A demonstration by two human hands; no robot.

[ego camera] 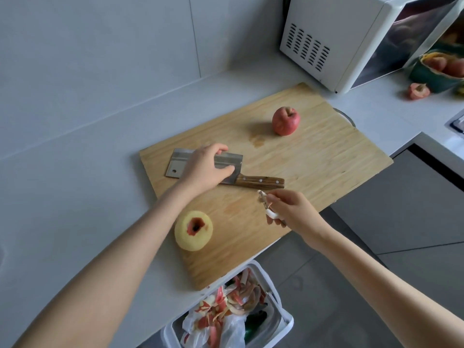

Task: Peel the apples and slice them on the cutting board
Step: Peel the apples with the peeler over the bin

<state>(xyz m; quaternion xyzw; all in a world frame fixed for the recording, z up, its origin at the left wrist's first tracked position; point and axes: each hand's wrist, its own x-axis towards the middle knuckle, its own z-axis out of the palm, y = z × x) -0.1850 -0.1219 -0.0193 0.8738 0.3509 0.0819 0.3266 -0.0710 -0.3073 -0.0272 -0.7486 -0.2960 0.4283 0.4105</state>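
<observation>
A wooden cutting board (313,162) lies on the grey counter. A peeled yellow apple (193,230) with red skin left around its stem pit rests at the board's near left corner. A whole red apple (286,121) stands near the far side. A cleaver (226,169) with a wooden handle lies flat across the board's left part. My left hand (204,168) hovers over or rests on its blade, fingers spread, holding nothing I can see. My right hand (291,209) holds a white peeler (267,204) just in front of the cleaver's handle.
A white bin (281,297) lined with a plastic bag and full of red apple peels stands on the floor below the board's near edge. A white microwave (351,38) sits at the back right. Beside it are a green bowl (431,79) of fruit and a cut apple piece (418,91).
</observation>
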